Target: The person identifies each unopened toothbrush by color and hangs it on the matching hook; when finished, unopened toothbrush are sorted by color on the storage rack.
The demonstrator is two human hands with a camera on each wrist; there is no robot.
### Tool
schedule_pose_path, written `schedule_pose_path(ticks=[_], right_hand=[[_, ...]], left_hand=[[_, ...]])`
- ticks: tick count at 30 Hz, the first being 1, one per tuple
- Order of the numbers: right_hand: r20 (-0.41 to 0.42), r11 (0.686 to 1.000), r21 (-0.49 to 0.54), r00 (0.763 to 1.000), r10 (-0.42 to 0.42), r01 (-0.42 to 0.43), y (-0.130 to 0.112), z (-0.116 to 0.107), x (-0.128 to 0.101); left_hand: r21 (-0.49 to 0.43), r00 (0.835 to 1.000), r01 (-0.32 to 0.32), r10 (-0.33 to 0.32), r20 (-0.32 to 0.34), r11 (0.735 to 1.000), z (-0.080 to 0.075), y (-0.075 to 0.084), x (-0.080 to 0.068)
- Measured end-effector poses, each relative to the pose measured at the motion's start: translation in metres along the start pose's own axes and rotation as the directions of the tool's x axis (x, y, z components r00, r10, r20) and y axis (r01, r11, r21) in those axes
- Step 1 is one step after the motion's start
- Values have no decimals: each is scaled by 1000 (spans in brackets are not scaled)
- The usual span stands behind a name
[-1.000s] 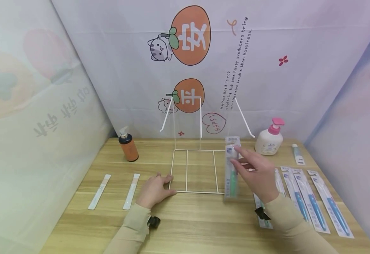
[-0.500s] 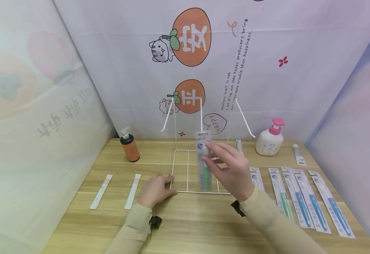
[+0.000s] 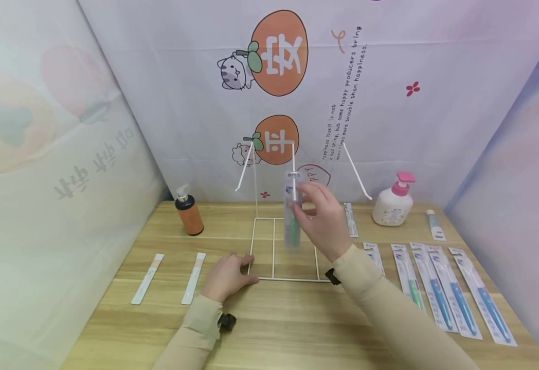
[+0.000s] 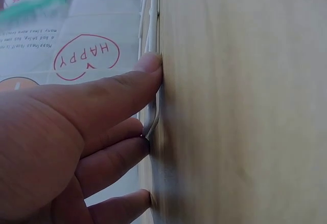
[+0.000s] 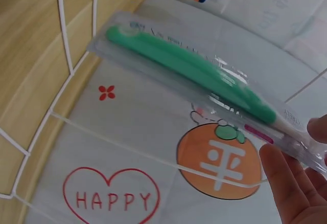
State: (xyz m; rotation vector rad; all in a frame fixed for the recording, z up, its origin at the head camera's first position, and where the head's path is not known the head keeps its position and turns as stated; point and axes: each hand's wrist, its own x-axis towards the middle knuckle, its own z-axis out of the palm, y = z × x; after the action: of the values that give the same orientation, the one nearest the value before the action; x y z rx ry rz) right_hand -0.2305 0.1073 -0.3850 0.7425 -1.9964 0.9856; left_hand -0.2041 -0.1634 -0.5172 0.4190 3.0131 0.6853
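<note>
My right hand (image 3: 323, 218) pinches a green-handled toothbrush (image 3: 292, 231) in its clear blister pack between thumb and fingers. The pack is upright above the base of a white wire rack (image 3: 273, 249). The rack's middle prong (image 3: 293, 159) overlaps the pack's upper end in the head view. Close up in the right wrist view, the green handle (image 5: 189, 70) shows through the plastic, its far end away from my fingers. My left hand (image 3: 227, 277) holds the rack's front left corner, thumb (image 4: 148, 65) on the front wire and fingertips down at the side wire.
Two more prongs reach forward, one left (image 3: 245, 168) and one right (image 3: 356, 172). Several packed toothbrushes (image 3: 456, 298) lie at right. A pink-topped pump bottle (image 3: 391, 208) and small tube (image 3: 435, 226) stand behind them. At left are an orange bottle (image 3: 190, 216) and two slim packets (image 3: 148, 280).
My right hand has carried the packed toothbrush left, from the rack's right side to its middle, then up and back to the middle prong. My left hand stays at the rack's corner.
</note>
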Motion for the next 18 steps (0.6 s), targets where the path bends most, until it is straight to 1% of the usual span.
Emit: schedule_pose_path(ticks=[3, 6, 11, 14, 18], right_hand=[[-1, 998, -22, 998, 56, -56, 8, 6, 5], [-2, 997, -13, 997, 81, -81, 14, 10, 10], [-15, 999, 5, 999, 49, -49, 21, 15, 17], [-27, 1000, -7, 999, 26, -26, 26, 17, 23], [-22, 999, -32, 999, 32, -32, 34, 19, 31]], left_hand=[[1, 1000, -7, 7, -2, 1000, 1, 1, 0], [-2, 1000, -9, 9, 0, 1000, 0, 3, 0], [-8, 1000, -1, 1, 4, 1000, -1, 3, 0], [-9, 1000, 3, -2, 6, 1000, -1, 3, 1], [-8, 1000, 3, -3, 7, 1000, -2, 2, 0]])
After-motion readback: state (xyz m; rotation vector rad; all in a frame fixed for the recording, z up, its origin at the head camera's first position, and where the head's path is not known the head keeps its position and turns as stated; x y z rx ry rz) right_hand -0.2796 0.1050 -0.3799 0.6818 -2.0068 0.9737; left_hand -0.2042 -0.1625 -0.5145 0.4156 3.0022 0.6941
